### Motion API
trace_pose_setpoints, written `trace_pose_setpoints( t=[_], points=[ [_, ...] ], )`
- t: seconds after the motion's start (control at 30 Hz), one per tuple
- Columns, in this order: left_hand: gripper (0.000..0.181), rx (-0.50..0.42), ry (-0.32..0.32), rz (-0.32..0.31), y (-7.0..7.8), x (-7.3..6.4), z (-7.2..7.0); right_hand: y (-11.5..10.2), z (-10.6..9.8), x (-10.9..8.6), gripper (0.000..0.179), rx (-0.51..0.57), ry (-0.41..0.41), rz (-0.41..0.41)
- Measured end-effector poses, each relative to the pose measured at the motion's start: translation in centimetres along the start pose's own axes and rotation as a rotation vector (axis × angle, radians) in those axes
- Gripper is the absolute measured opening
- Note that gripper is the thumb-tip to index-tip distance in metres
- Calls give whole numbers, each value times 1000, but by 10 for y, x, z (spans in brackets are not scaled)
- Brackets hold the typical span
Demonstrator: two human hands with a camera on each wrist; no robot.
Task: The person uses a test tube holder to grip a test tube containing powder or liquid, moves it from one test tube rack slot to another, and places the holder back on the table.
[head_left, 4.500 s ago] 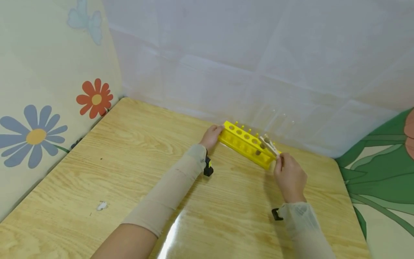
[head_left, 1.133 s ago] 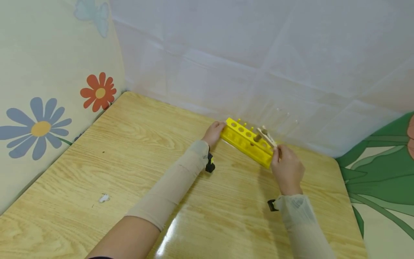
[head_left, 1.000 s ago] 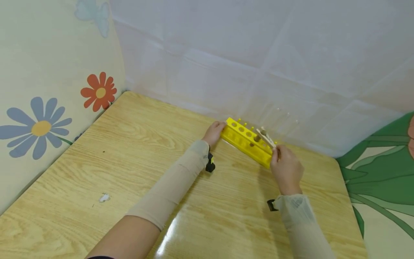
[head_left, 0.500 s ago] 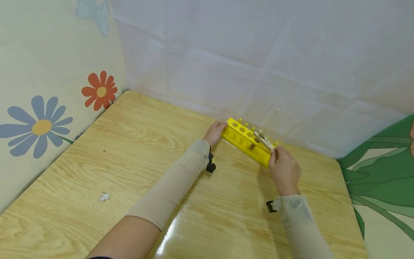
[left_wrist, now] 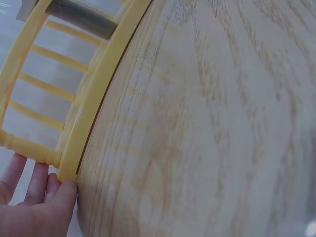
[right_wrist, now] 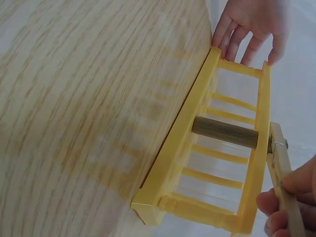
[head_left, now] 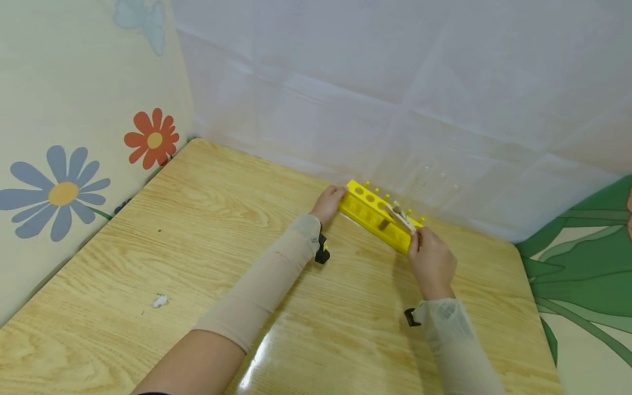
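A yellow test tube rack (head_left: 362, 213) stands near the back of the table, with round holes along its top and a row of pegs behind. Fingers of my left hand (head_left: 329, 203) hold its left end. My right hand (head_left: 433, 262) pinches a wooden test tube clamp (right_wrist: 281, 168) at the rack's right half. Gripped near its top by the clamp is a test tube with brownish-grey contents (right_wrist: 224, 132). That tube passes through a hole of the top plate, its lower end at the rack's base in the right wrist view.
Faint clear tubes (head_left: 427, 181) with rounded tops rise behind the rack's right half, before the white sheet (head_left: 306, 82). The wood-grain table (head_left: 237, 219) bears a small white mark (head_left: 160, 300) at left. A flower-painted wall (head_left: 64, 109) borders the left side.
The clamped tube has shifted left along the rack from its right part, then sunk deeper into a hole. My right hand has followed left and slightly down. The left hand keeps its hold.
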State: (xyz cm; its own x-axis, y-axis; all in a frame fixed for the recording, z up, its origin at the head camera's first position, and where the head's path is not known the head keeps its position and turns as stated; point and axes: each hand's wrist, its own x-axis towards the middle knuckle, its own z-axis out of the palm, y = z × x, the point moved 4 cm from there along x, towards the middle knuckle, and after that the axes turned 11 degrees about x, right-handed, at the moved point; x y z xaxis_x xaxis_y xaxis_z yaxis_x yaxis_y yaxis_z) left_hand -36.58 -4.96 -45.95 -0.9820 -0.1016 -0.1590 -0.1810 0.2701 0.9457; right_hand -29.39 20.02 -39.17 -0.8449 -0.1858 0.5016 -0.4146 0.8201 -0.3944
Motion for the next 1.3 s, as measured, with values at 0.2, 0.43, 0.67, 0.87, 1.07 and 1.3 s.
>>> trace_pose_setpoints(
  t=[0.2, 0.43, 0.67, 0.87, 1.07, 1.3],
  points=[
    [42, 2, 2, 8, 1, -1, 0, 1, 1, -1, 17, -7, -6, -7],
    [44, -7, -6, 15, 2, -4, 3, 4, 0, -2, 16, -5, 2, -28],
    [44, -6, -18, 15, 1, -4, 4, 2, -2, -3, 14, -3, 34, -52],
    [46, 0, -12, -4, -1, -2, 1, 1, 0, -1, 15, 8, 53, -68],
    [46, 5, -4, 7, 1, -1, -1, -1, -2, 1, 15, 19, 78, -83],
    [46, 10, -16, -1, 0, -1, -1, -2, -3, 1, 15, 22, 99, -89]
  ],
)
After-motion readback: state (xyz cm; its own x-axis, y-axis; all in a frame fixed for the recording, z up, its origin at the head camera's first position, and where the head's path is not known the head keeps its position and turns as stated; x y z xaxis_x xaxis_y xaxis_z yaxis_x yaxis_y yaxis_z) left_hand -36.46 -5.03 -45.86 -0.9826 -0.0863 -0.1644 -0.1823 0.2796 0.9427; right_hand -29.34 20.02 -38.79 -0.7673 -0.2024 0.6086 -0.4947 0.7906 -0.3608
